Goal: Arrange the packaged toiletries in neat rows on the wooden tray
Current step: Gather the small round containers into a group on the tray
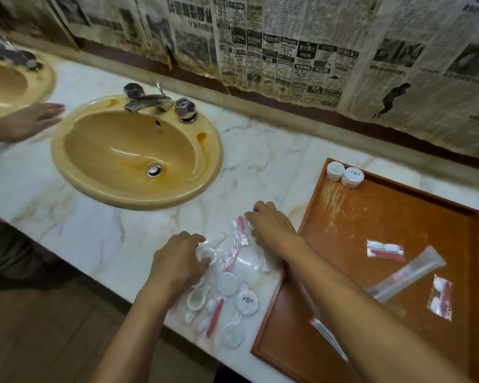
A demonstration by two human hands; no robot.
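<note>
Sorting through a loose heap of packaged toiletries point(227, 275) at lower centre of the frame, a person works both hands over a marble worktop point(100, 233) beside a yellow sink point(136, 150). The left hand point(177, 261) has its fingers curled round a small round white container point(206, 255); the right hand point(271, 228) rests on the far edge of the heap with fingers bent down, and whether they pinch anything cannot be told. The job looks barely begun: on the wooden tray point(343, 217) at right, only two round white containers point(344, 174) stand side by side in the upper left corner, while two sachets point(386, 251), a long clear packet point(407, 273) and another packet near the bottom edge lie scattered and askew. Most items, round discs and red-and-white packets alike, remain off the tray in a jumble. The right forearm hides part of the tray's left side, the tray's lower right corner is cut off, and the overlapping clear wrappers are too blurred to count. A mirror point(25, 23) at upper left repeats the sink and a hand.
</note>
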